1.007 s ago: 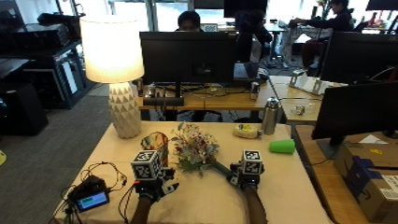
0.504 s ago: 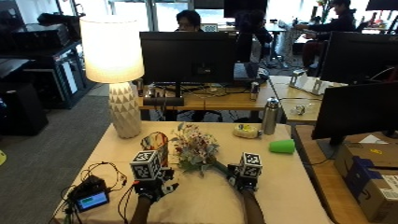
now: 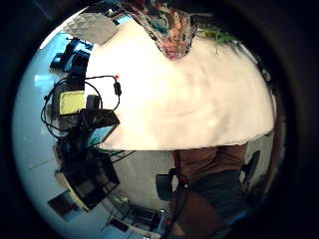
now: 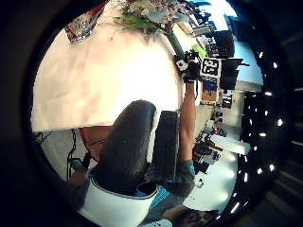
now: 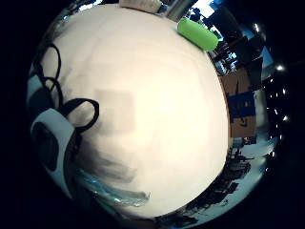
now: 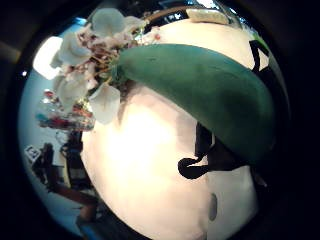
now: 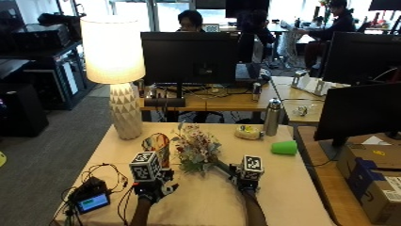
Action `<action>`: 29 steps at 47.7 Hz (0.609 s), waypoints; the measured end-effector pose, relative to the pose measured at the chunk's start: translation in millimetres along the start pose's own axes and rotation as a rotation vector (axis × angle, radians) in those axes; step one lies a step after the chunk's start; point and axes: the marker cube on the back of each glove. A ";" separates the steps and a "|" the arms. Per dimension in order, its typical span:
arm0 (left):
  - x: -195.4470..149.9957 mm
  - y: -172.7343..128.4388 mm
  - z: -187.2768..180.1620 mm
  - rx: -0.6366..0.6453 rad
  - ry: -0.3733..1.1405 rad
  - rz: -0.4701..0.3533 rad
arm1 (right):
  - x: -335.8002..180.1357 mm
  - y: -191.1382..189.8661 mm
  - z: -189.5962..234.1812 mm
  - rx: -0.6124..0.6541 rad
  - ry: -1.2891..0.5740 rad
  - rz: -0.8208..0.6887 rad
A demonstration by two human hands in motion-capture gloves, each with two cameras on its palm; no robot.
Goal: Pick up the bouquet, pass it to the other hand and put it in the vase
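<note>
Bouquet of pale artificial flowers with a thick green wrapped stem [image 7: 199, 149] lying on the light wooden table [image 7: 282, 188], blooms toward 11 o'clock, stem running toward 4 o'clock. Right hand [image 7: 245, 181] at the stem's lower end, fingers curled round the stem; green stem filling much of the right thumb side palm view [image 6: 200, 90], blooms [image 6: 95, 65] beyond it. Left hand [image 7: 153, 186] over the table at 9 o'clock of the right hand, apart from the bouquet; finger posture of the left hand cannot be told. Multicoloured patterned glass vase [image 7: 156, 143] upright, just beside the blooms at their 9 o'clock; also seen in the left little finger side palm view [image 3: 172, 30].

Elsewhere on the table: white textured lamp with a lit cream shade [image 7: 119, 70] at 10 o'clock of the vase; small black device with a lit screen and coiled black cables [image 7: 92, 201] at 8 o'clock of the left hand; green plastic cup on its side [image 7: 284, 147] at 1 o'clock of the right hand; metal bottle [image 7: 271, 117] upright beyond the cup.
</note>
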 end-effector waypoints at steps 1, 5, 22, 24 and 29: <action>0.3 0.3 -0.6 -0.001 0.001 0.001 | 1.9 0.8 0.1 -0.002 0.004 0.010; 0.9 0.5 -3.0 0.004 0.002 0.001 | 3.7 5.6 -7.0 0.000 -0.008 0.045; 8.0 -1.4 -24.2 0.034 0.021 0.029 | -8.5 9.4 -73.0 0.129 -0.359 0.134; 11.1 -1.9 -29.6 0.045 0.023 0.039 | -13.2 8.6 -86.9 0.151 -0.446 0.136; 20.8 -1.4 -43.3 0.060 0.042 0.081 | -25.0 6.4 -116.5 0.194 -0.652 0.109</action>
